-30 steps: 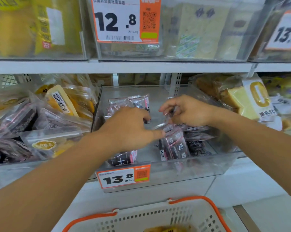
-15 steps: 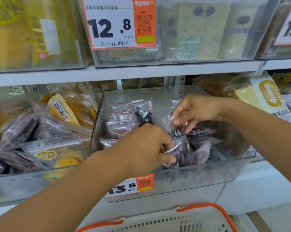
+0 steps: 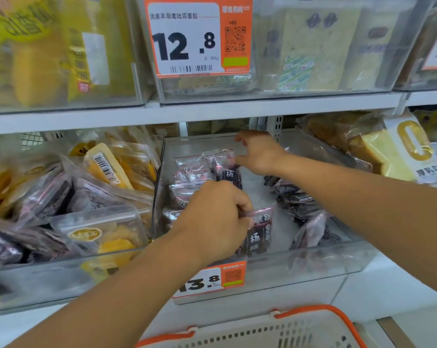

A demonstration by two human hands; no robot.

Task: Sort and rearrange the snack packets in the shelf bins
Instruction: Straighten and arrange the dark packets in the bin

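Note:
A clear plastic bin [image 3: 325, 267] with a 13.8 price tag [image 3: 209, 280] sits in the middle of the lower shelf. It holds several dark purple snack packets. My left hand [image 3: 212, 219] grips the top of one upright packet [image 3: 258, 234] near the bin's front. My right hand [image 3: 260, 153] reaches to the back and pinches the top edge of another upright packet [image 3: 227, 172]. More packets stand in a row at the left [image 3: 189, 177]. Others lie loose at the right [image 3: 297, 202].
The left bin [image 3: 61, 277] holds yellow and dark packets mixed together. Bread packs [image 3: 400, 151] fill the bin at the right. Above, a shelf carries clear bins and a 12.8 tag [image 3: 199, 38]. A white basket with an orange rim [image 3: 275, 332] sits below.
My right hand has moved from the bin's middle to the back left with a packet. My left hand stays near the front, holding its packet upright. The camera has come closer.

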